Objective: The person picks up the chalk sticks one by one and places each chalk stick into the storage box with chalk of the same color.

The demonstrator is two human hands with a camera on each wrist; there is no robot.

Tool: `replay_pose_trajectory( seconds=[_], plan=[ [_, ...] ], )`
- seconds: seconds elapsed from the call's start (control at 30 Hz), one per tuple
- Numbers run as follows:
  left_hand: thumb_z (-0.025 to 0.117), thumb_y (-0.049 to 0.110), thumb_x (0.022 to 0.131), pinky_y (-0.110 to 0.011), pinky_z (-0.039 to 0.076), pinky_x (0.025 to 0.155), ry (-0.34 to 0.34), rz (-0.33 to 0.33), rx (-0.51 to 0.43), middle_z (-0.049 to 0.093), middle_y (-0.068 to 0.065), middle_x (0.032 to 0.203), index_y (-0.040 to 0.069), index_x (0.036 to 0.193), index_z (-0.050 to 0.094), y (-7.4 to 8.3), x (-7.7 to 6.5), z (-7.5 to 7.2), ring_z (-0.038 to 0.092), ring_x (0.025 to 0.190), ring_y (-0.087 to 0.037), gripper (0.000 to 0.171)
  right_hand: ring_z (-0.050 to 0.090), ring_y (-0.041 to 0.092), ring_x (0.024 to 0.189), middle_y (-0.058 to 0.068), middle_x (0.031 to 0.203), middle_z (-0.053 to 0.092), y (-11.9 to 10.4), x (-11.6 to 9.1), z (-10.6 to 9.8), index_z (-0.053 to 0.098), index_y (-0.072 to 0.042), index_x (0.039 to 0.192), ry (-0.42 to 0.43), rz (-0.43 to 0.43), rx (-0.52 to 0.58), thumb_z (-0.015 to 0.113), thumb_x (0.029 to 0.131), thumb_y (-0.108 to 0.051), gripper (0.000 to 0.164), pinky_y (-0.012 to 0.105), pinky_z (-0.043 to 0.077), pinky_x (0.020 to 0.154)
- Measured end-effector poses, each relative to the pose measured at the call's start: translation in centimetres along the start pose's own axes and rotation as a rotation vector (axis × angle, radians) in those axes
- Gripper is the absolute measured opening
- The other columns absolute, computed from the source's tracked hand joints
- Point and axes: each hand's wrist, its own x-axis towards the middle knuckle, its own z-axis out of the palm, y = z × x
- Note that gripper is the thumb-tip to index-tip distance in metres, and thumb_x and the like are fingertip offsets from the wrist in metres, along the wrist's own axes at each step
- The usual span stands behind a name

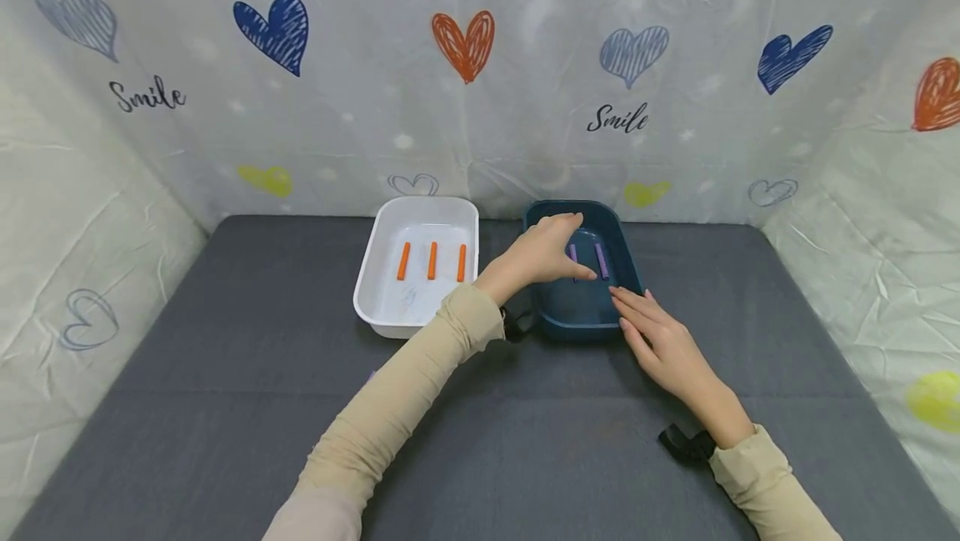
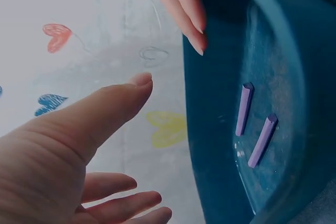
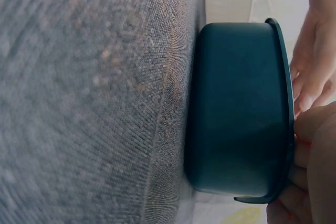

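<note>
At the far edge of the worktop (image 1: 525, 458), the left tray (image 1: 393, 301) stands just left of the right tray (image 1: 577, 308), a hanging cloth (image 1: 337, 132) behind both. Three sticks (image 1: 432, 261) lie side by side in the left tray, two more sticks (image 1: 602, 262) in the right tray. The left hand (image 1: 542, 251) is over the latter, the right hand (image 1: 667, 347) at its right side.

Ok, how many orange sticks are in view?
3, side by side in the white tray: left stick, middle stick and right stick. The left sleeve covers the tray's near right corner, so another could be hidden there.
</note>
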Motion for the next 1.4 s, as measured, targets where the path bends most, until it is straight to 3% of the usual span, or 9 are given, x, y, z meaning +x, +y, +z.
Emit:
replay_pose_trajectory(
  seconds=[0.2, 0.37, 0.6, 0.73, 0.9, 1.13, 1.4],
  plan=[
    [0.078, 0.05, 0.082, -0.049, 0.034, 0.114, -0.002, 0.019, 0.02, 0.028, -0.009, 0.161, 0.012, 0.158, 0.027, 0.2, -2.2, -0.4, 0.029, 0.147, -0.027, 0.099, 0.053, 0.035, 0.129, 0.017, 0.143, 0.054, 0.0, 0.0, 0.0, 0.059, 0.009, 0.133, 0.011, -0.008, -0.006, 0.061, 0.095, 0.002, 0.039, 0.06, 0.035, 0.107],
    [0.078, 0.052, 0.081, -0.051, 0.028, 0.116, 0.009, 0.047, 0.054, 0.028, -0.01, 0.161, 0.015, 0.158, 0.028, 0.5, -4.2, -0.8, 0.025, 0.148, -0.029, 0.099, 0.051, 0.033, 0.131, 0.013, 0.145, 0.052, 0.0, 0.0, -0.1, 0.059, 0.008, 0.133, -0.005, 0.019, -0.011, 0.06, 0.097, -0.002, 0.038, 0.053, 0.032, 0.113],
    [0.08, 0.051, 0.08, -0.049, 0.025, 0.118, 0.024, 0.077, 0.098, 0.03, -0.01, 0.16, 0.016, 0.157, 0.031, 0.7, -7.0, -0.9, 0.023, 0.149, -0.027, 0.098, 0.051, 0.032, 0.131, 0.013, 0.145, 0.052, -0.2, -0.1, -0.2, 0.058, 0.005, 0.135, -0.011, 0.027, -0.014, 0.06, 0.097, -0.003, 0.039, 0.055, 0.032, 0.112],
    [0.081, 0.05, 0.08, -0.047, 0.025, 0.119, 0.04, 0.098, 0.124, 0.032, -0.011, 0.159, 0.014, 0.156, 0.035, 0.4, -8.5, -0.8, 0.025, 0.148, -0.027, 0.095, 0.051, 0.031, 0.131, 0.013, 0.145, 0.053, -0.1, -0.2, 0.0, 0.057, 0.002, 0.137, -0.006, 0.022, -0.018, 0.059, 0.098, -0.005, 0.04, 0.047, 0.029, 0.116],
    [0.082, 0.047, 0.08, -0.047, 0.031, 0.116, 0.078, 0.123, 0.138, 0.038, -0.011, 0.156, 0.012, 0.15, 0.044, -0.2, -10.3, -0.7, 0.033, 0.145, -0.028, 0.086, 0.051, 0.032, 0.131, 0.013, 0.145, 0.053, -0.1, -0.2, 0.1, 0.058, 0.004, 0.136, -0.004, 0.018, -0.016, 0.059, 0.098, -0.005, 0.039, 0.05, 0.03, 0.115],
    [0.085, 0.04, 0.078, -0.043, 0.049, 0.099, 0.174, 0.201, 0.145, 0.055, -0.008, 0.138, 0.01, 0.139, 0.055, -1.5, -13.3, 0.0, 0.054, 0.124, -0.026, 0.075, 0.051, 0.032, 0.131, 0.013, 0.145, 0.052, -0.2, -0.2, 0.0, 0.058, 0.004, 0.136, 0.003, 0.008, -0.004, 0.059, 0.098, -0.004, 0.039, 0.053, 0.032, 0.113],
    [0.086, 0.034, 0.076, -0.04, 0.052, 0.091, 0.214, 0.223, 0.112, 0.06, -0.003, 0.127, 0.01, 0.133, 0.059, -3.3, -16.9, 0.6, 0.06, 0.111, -0.022, 0.068, 0.051, 0.032, 0.131, 0.013, 0.145, 0.052, -0.2, -0.1, 0.0, 0.058, 0.006, 0.135, -0.001, 0.006, -0.004, 0.058, 0.099, -0.005, 0.038, 0.05, 0.03, 0.115]
  ],
)
